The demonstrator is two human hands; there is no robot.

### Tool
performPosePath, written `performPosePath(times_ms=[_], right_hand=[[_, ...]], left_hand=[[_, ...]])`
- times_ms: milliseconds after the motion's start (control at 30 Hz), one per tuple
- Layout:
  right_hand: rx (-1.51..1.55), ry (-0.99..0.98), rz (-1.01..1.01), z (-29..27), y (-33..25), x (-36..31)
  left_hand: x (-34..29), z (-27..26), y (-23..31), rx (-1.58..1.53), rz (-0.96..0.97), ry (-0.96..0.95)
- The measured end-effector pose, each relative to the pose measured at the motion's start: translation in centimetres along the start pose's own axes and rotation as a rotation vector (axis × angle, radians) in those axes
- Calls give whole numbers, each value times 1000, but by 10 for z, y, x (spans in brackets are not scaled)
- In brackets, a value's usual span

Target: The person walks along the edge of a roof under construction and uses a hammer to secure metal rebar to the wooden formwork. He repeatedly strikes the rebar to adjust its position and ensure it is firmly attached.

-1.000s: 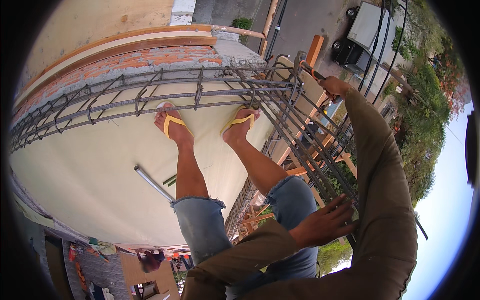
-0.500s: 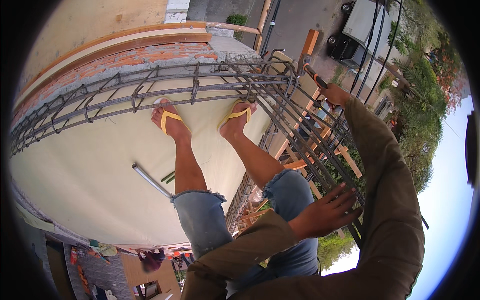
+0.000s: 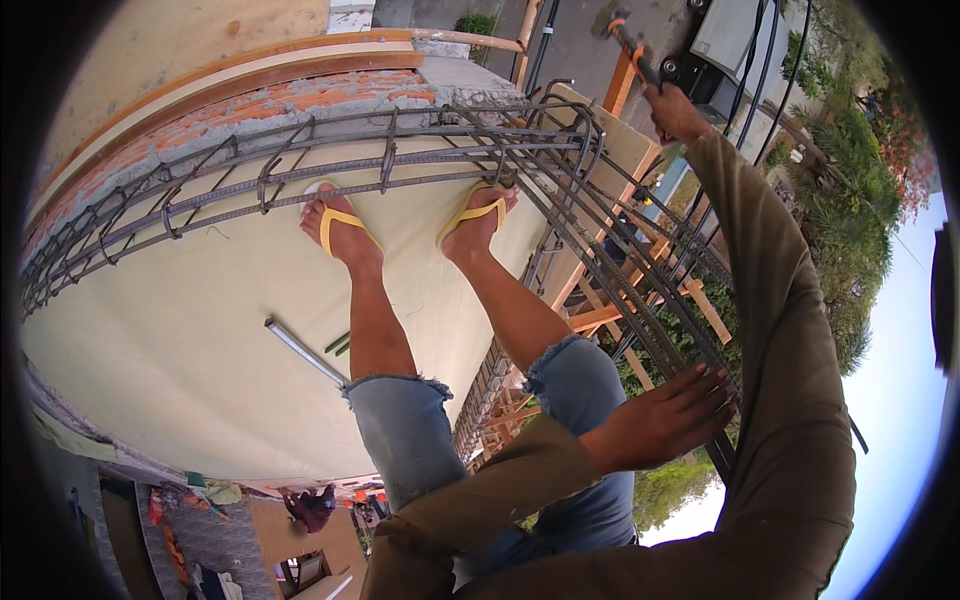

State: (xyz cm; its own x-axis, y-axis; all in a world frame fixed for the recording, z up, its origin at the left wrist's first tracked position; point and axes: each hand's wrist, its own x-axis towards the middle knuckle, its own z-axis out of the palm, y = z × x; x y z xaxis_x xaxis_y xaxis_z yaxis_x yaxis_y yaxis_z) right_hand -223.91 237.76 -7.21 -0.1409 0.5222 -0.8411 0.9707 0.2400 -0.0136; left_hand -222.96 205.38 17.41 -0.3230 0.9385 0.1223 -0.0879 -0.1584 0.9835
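Observation:
I stand in yellow flip-flops [image 3: 340, 222] on a pale concrete ledge [image 3: 200, 330] beside a long rebar cage [image 3: 400, 165]. My right hand [image 3: 676, 112] is raised at the upper right, closed around the handle of a hammer [image 3: 634, 52] whose head points up and left. My left hand [image 3: 662, 425] lies lower down on the slanting rebar bars [image 3: 640, 300], with the fingers stretched out and apart over them. Both arms wear olive-brown sleeves.
A grey metal pipe [image 3: 303, 350] lies on the ledge by my left leg. A brick wall top [image 3: 300, 95] runs behind the cage. Orange timber scaffolding [image 3: 610, 315] and greenery [image 3: 850, 220] lie far below on the right, and a vehicle [image 3: 735, 40] is parked at the top.
My right hand has lifted the hammer higher, up and away from the cage. My left hand has stayed on the bars.

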Motion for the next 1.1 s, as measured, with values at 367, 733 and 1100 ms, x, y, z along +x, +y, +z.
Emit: performPosePath(times_ms=[367,733,1100], right_hand=[[7,98,-176,-108,-29,40],[-234,-311,166,18,-16,-3],[-89,29,-15,3,-72,98]], left_hand=[[-2,5,-5,-26,15,37],[2,-4,-7,40,-16,-17],[-57,-198,28,324,-701,-175]])
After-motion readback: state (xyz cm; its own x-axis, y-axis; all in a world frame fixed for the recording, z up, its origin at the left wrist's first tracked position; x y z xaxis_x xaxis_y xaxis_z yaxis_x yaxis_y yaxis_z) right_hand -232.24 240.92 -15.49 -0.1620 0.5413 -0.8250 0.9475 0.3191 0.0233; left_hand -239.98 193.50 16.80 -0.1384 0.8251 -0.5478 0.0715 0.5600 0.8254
